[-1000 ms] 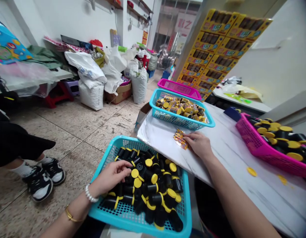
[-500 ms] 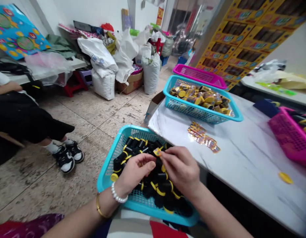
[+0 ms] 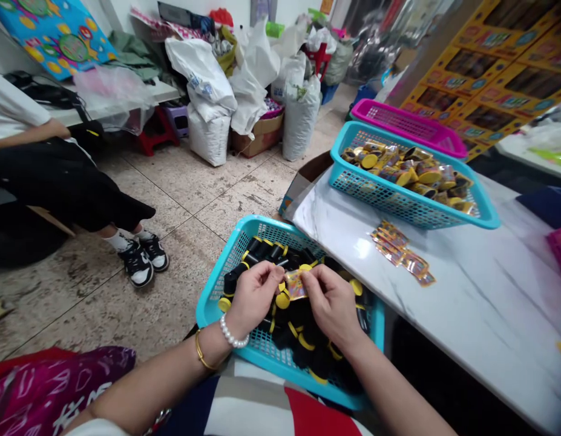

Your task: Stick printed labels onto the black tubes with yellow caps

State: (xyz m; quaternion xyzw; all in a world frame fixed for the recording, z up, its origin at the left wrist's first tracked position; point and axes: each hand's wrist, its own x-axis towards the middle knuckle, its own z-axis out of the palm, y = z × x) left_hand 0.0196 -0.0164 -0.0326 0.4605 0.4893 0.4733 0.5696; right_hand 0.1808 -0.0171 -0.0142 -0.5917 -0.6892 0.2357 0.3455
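Observation:
Over a blue basket (image 3: 216, 272) on my lap, both hands are at a small printed plastic sleeve (image 3: 297, 284), clear with orange and yellow. My right hand (image 3: 330, 300) pinches its right edge between thumb and fingers. At its left edge my left hand (image 3: 255, 297) is closed in a pinch, thumb against fingertips. Beneath the hands, the basket holds many small black tubs with yellow lids (image 3: 305, 342), lying every which way. On the marbled table (image 3: 448, 315) to the right lies a loose patch of similar flat sleeves (image 3: 400, 251).
A second blue basket (image 3: 398, 209) of sleeved tubs stands on the table, with a pink basket (image 3: 411, 127) behind it. Yellow boxes (image 3: 471, 79) are stacked beyond. Sacks (image 3: 212, 130) stand along the wall. A seated person (image 3: 57, 175) is at left, near a purple bag (image 3: 71, 387).
My hands have drawn the sleeve lower and it now lies stretched flat between them; before, the right hand held it folded near the left fingers. The view has swung slightly left.

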